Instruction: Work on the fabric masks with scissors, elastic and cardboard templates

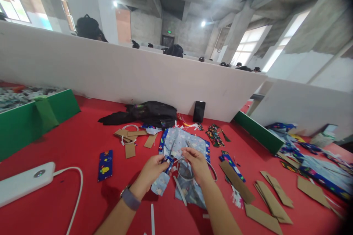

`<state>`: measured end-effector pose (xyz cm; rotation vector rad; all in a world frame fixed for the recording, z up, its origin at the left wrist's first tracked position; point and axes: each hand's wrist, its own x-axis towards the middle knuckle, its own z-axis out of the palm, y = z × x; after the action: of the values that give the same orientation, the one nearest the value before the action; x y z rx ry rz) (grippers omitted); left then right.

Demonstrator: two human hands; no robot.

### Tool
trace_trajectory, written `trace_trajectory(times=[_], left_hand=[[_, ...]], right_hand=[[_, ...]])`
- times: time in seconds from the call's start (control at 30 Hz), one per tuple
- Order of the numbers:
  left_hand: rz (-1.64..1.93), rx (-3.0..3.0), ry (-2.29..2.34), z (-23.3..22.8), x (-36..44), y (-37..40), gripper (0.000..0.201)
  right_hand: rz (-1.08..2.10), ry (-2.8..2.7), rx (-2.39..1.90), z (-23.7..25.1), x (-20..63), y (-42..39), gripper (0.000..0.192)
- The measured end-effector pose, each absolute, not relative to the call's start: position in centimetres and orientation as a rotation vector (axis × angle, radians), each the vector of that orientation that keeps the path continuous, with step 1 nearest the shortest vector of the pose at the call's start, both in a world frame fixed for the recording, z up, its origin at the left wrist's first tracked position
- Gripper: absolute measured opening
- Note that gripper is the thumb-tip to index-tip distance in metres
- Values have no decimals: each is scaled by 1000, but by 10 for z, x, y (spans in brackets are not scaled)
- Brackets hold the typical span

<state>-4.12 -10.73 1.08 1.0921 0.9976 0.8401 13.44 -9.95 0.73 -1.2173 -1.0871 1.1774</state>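
1. Forearms (222, 207) nearest, over red table (85, 128).
2. Left hand (151, 170): pinching blue fabric piece (160, 184), near-side of spread fabric (198, 142).
3. Right hand (196, 161): fingers curled, tips close together; cannot tell what is grasped.

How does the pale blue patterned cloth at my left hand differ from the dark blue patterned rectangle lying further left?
The pale blue patterned cloth is paler than the dark blue patterned rectangle. The cloth is at your left hand; the rectangle lies apart from both hands on the red table. Both carry printed designs.
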Motion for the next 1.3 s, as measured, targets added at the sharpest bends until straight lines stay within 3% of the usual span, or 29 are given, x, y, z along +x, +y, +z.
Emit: trace_trajectory(times=[0.37, 0.47, 0.57, 0.83, 1.03, 1.23, 1.3], left_hand=[[841, 1094, 1039, 16, -42, -108, 11], [848, 1067, 1056, 16, -44, -106, 8], [861, 1059, 1100, 9, -48, -100, 10], [879, 1097, 1156, -12, -55, -89, 16], [917, 1133, 1189, -18, -61, -83, 19], [955, 1165, 1224, -22, -64, -81, 16], [955, 1164, 1225, -22, -64, -81, 17]], right_hand=[[1223, -1108, -1205, -1, 138, -94, 30], [1228, -1148, -1209, 1, 138, -96, 22], [1135, -1284, -1287, 3, 133, -99, 15], [744, -1764, -1327, -3, 109, -110, 22], [723, -1903, -1335, 3, 103, -118, 12], [771, -2111, -1152, 11, 100, -126, 33], [800, -2150, -1093, 14, 102, -126, 31]])
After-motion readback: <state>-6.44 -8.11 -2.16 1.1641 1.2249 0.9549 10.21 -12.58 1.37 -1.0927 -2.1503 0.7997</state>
